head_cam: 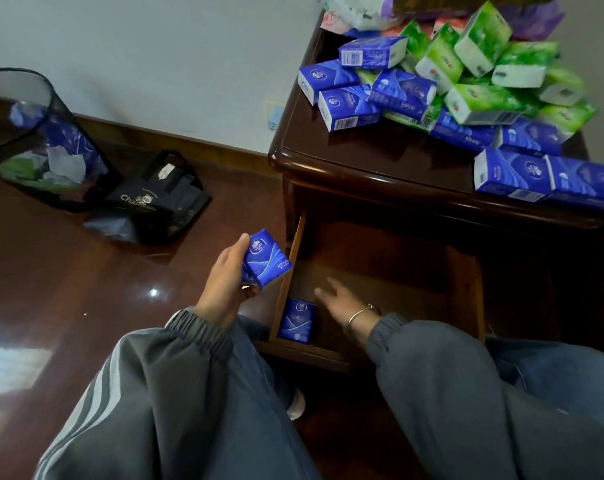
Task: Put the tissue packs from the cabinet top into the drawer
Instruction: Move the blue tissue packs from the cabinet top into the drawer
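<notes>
Several blue tissue packs [344,107] and green tissue packs [480,102] lie heaped on the dark wooden cabinet top [370,157]. Below it the drawer [467,292] stands pulled out. One blue pack [297,320] stands in the drawer's near left corner. My left hand [224,282] is shut on another blue tissue pack [266,259], held just outside the drawer's left wall. My right hand [342,301] hovers inside the drawer beside the standing pack, fingers spread and holding nothing.
A black mesh waste bin [34,140] with wrappers stands at the left on the glossy wooden floor. A black carrier bag [158,202] lies between the bin and the cabinet. Plastic bags [363,12] are piled at the cabinet's back. My knees are under the drawer.
</notes>
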`<action>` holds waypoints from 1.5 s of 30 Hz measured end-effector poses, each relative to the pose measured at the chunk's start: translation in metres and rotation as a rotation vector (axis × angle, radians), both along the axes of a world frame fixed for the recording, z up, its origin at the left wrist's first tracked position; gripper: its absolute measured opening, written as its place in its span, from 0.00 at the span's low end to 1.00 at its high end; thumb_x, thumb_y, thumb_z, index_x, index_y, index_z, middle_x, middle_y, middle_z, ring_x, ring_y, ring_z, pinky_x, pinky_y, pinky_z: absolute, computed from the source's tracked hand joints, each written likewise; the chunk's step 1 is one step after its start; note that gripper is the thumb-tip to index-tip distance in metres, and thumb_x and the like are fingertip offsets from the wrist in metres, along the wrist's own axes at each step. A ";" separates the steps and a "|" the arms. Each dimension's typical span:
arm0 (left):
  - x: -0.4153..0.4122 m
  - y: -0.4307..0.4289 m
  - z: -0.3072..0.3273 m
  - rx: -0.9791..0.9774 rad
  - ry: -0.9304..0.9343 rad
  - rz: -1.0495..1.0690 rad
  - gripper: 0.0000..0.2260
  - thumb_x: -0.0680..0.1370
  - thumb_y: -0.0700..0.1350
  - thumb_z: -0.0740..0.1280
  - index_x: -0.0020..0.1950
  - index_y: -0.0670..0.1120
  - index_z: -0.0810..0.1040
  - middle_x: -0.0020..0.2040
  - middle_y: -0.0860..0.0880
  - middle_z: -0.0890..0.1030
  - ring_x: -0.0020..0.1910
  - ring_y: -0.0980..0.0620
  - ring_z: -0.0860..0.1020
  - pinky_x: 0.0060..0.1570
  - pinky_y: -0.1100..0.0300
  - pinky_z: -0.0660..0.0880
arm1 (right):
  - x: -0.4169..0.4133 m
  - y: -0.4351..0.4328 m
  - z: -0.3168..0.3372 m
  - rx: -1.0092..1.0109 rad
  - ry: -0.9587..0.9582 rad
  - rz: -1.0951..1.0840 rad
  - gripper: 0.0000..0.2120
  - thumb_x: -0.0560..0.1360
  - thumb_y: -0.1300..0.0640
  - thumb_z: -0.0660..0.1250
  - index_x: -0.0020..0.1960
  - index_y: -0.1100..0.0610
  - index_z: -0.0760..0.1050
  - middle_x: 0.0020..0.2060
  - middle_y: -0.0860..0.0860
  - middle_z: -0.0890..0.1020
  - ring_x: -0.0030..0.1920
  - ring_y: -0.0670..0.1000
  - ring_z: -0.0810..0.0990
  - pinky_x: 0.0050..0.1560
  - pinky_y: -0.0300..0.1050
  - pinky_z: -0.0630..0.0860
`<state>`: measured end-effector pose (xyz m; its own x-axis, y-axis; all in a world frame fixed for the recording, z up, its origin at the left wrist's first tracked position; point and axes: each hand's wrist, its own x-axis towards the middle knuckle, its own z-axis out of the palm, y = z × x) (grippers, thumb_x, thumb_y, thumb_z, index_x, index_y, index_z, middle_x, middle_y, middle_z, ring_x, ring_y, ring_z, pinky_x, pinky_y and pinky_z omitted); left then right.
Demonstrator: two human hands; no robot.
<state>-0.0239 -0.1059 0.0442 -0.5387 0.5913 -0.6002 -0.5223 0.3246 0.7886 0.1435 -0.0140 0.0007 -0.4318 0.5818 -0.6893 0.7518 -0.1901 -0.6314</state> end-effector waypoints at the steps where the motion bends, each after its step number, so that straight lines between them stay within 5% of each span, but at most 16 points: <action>1: 0.005 0.000 0.002 0.004 0.032 -0.056 0.21 0.77 0.60 0.63 0.61 0.46 0.76 0.51 0.43 0.83 0.42 0.50 0.80 0.37 0.58 0.74 | 0.000 0.002 0.011 0.005 0.120 -0.103 0.22 0.78 0.48 0.61 0.70 0.54 0.66 0.66 0.55 0.74 0.60 0.52 0.76 0.58 0.43 0.73; 3: 0.018 0.002 0.008 0.015 0.100 -0.156 0.17 0.78 0.59 0.64 0.56 0.47 0.78 0.49 0.43 0.83 0.41 0.52 0.80 0.37 0.59 0.75 | 0.001 0.003 0.034 -0.026 0.310 -0.142 0.13 0.76 0.48 0.64 0.58 0.51 0.75 0.55 0.53 0.81 0.47 0.46 0.80 0.44 0.33 0.75; 6: 0.041 0.006 0.015 0.036 0.118 -0.234 0.16 0.78 0.57 0.63 0.55 0.46 0.77 0.43 0.49 0.82 0.36 0.57 0.80 0.34 0.63 0.77 | 0.005 -0.002 0.058 -0.060 0.317 -0.035 0.12 0.73 0.52 0.70 0.54 0.56 0.76 0.47 0.52 0.83 0.44 0.47 0.81 0.44 0.36 0.77; 9: 0.054 0.007 0.020 0.064 -0.006 -0.266 0.19 0.81 0.59 0.56 0.57 0.46 0.77 0.47 0.48 0.84 0.44 0.52 0.83 0.44 0.56 0.79 | 0.014 -0.006 0.070 -0.102 0.322 -0.111 0.07 0.74 0.54 0.69 0.49 0.56 0.74 0.42 0.51 0.82 0.37 0.45 0.80 0.38 0.36 0.75; 12: 0.061 0.005 0.024 0.145 -0.235 -0.216 0.18 0.83 0.54 0.52 0.55 0.46 0.78 0.48 0.47 0.86 0.44 0.52 0.84 0.37 0.62 0.79 | 0.026 -0.009 0.073 -0.230 0.377 -0.327 0.05 0.76 0.54 0.66 0.46 0.55 0.73 0.44 0.52 0.82 0.40 0.48 0.81 0.45 0.42 0.77; 15: 0.065 0.003 0.023 0.159 -0.248 -0.178 0.11 0.83 0.46 0.55 0.59 0.45 0.74 0.50 0.46 0.83 0.45 0.51 0.81 0.37 0.62 0.79 | 0.035 -0.013 0.073 -0.287 0.437 -0.457 0.04 0.77 0.53 0.65 0.46 0.53 0.74 0.43 0.50 0.82 0.45 0.51 0.82 0.54 0.49 0.76; 23: 0.074 0.004 0.028 0.234 -0.269 -0.333 0.13 0.81 0.39 0.59 0.65 0.47 0.74 0.58 0.43 0.82 0.52 0.49 0.82 0.53 0.55 0.78 | 0.053 -0.013 0.083 -0.416 0.532 -0.511 0.10 0.76 0.54 0.66 0.55 0.56 0.73 0.49 0.55 0.83 0.47 0.54 0.83 0.48 0.48 0.79; 26: 0.074 0.006 0.033 0.206 -0.232 -0.326 0.15 0.79 0.33 0.58 0.63 0.44 0.73 0.53 0.41 0.83 0.43 0.50 0.83 0.42 0.60 0.81 | 0.062 -0.007 0.085 -0.345 0.519 -0.462 0.08 0.76 0.54 0.66 0.53 0.56 0.73 0.51 0.55 0.82 0.47 0.53 0.83 0.46 0.46 0.78; 29: 0.066 0.007 0.039 0.029 0.078 -0.319 0.12 0.77 0.35 0.65 0.60 0.38 0.69 0.41 0.43 0.78 0.25 0.58 0.77 0.24 0.67 0.72 | 0.074 0.006 0.091 -0.188 0.496 -0.377 0.03 0.75 0.58 0.67 0.45 0.53 0.72 0.45 0.52 0.81 0.43 0.49 0.79 0.44 0.43 0.75; 32: 0.052 0.009 0.049 -0.005 0.318 -0.475 0.11 0.75 0.37 0.70 0.55 0.37 0.73 0.36 0.47 0.78 0.23 0.60 0.75 0.20 0.69 0.68 | 0.088 0.020 0.100 -0.100 0.498 -0.144 0.06 0.72 0.62 0.70 0.45 0.55 0.74 0.46 0.54 0.80 0.47 0.51 0.78 0.54 0.48 0.75; 35: 0.052 0.012 0.061 0.087 0.254 -0.625 0.10 0.78 0.37 0.66 0.57 0.35 0.78 0.35 0.47 0.83 0.27 0.60 0.80 0.22 0.70 0.71 | 0.093 0.028 0.111 -0.002 0.436 0.114 0.07 0.70 0.61 0.72 0.46 0.55 0.75 0.49 0.54 0.80 0.50 0.50 0.78 0.59 0.47 0.72; 38: 0.055 0.018 0.063 0.104 0.179 -0.740 0.11 0.80 0.43 0.64 0.61 0.43 0.78 0.48 0.43 0.85 0.41 0.55 0.84 0.34 0.67 0.78 | 0.087 0.029 0.115 -0.024 0.369 0.229 0.08 0.71 0.60 0.72 0.47 0.56 0.75 0.48 0.52 0.81 0.49 0.49 0.79 0.55 0.45 0.74; 41: 0.060 0.023 0.052 0.076 0.183 -0.756 0.11 0.80 0.47 0.64 0.61 0.47 0.78 0.51 0.42 0.84 0.48 0.50 0.83 0.50 0.58 0.80 | 0.083 0.024 0.107 -0.216 0.395 0.112 0.07 0.72 0.62 0.70 0.46 0.56 0.73 0.44 0.52 0.81 0.44 0.48 0.81 0.48 0.42 0.77; 45: 0.064 0.023 0.031 0.069 0.085 -0.576 0.13 0.79 0.51 0.64 0.57 0.44 0.78 0.52 0.41 0.83 0.45 0.52 0.82 0.43 0.60 0.79 | 0.085 0.019 0.087 -0.368 0.447 -0.114 0.08 0.72 0.62 0.70 0.47 0.56 0.72 0.43 0.54 0.83 0.40 0.50 0.84 0.41 0.43 0.81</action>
<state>0.0402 -0.0833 0.0754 -0.1637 0.8393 -0.5185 -0.2106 0.4837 0.8495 0.2284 0.0049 0.0880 -0.6758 0.3984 -0.6201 0.3896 -0.5210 -0.7594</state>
